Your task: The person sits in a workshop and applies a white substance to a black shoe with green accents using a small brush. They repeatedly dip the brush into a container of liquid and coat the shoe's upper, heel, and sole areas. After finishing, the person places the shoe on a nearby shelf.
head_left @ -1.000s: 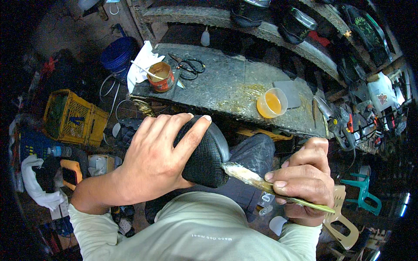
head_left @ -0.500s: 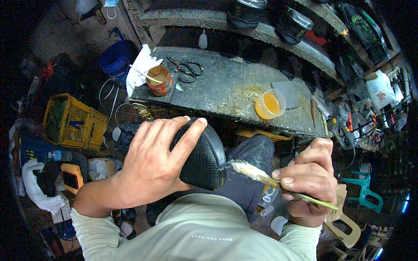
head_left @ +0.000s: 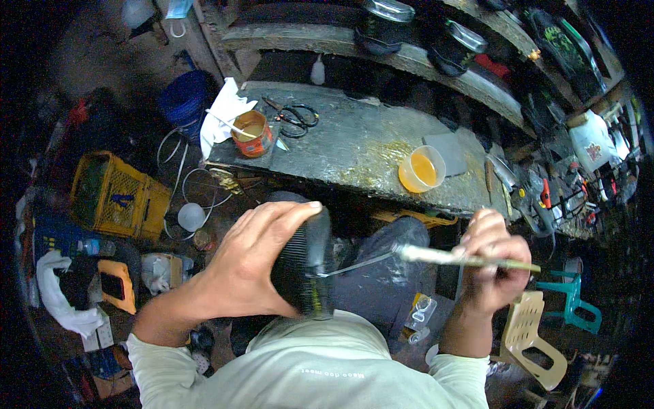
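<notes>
My left hand [head_left: 248,266] grips a black, ribbed-textured shoe upper [head_left: 315,255], thumb and fingers spread around its sides, over my lap. Its kind is partly hidden by the hand and blur. Off to the right, my right hand [head_left: 494,262], a little blurred, is closed on the handle of a brush [head_left: 436,255] held nearly level. The brush's pale, coated tip points left, apart from the shoe upper. A thin sticky strand [head_left: 360,264] stretches between tip and shoe upper.
On the dark workbench [head_left: 340,136] stand a clear cup of orange liquid [head_left: 422,169], a red tin with a stick [head_left: 252,140] and scissors [head_left: 296,121]. Black shoes [head_left: 385,31] line the shelf behind. A yellow crate [head_left: 122,198] is at left, a beige stool [head_left: 531,341] at right.
The shoe upper has turned in my left hand, showing its edge more narrowly. My right hand has drawn the brush slightly right and up, stretching a strand from the shoe upper.
</notes>
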Demonstrator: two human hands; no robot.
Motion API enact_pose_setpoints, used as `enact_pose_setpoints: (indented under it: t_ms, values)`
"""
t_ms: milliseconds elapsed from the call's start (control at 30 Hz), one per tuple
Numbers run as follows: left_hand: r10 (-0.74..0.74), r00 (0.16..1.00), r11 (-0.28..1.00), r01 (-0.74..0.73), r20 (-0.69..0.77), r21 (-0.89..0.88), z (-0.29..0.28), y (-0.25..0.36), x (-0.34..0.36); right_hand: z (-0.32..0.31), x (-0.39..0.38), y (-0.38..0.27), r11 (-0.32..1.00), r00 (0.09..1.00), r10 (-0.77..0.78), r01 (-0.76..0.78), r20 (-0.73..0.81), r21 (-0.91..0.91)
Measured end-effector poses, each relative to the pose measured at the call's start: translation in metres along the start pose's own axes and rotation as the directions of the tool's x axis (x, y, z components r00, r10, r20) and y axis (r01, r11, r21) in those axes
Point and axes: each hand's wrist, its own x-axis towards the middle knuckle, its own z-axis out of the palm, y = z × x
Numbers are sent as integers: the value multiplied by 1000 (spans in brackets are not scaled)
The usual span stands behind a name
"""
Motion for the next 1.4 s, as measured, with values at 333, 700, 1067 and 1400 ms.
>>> enact_pose_setpoints:
  t_ms: [333,700,1067,1400]
  values:
    - [-419,905,594,331,70,-733,45,-81,-47,-54,-7,105,458,959,280,-97,40,-883]
    - [-418,903,744,404,101,-532,63,-128,-82,-75,-5,152,629,791,593,-570,-149,-529]
    - [-243,966,883,258,87,-393,46,-102,-3,-89,-19,148,624,610,777,-780,-159,56]
    - [-62,981,990,83,184,-112,24,-61,49,-78,-15,111,542,542,841,-840,-12,40]
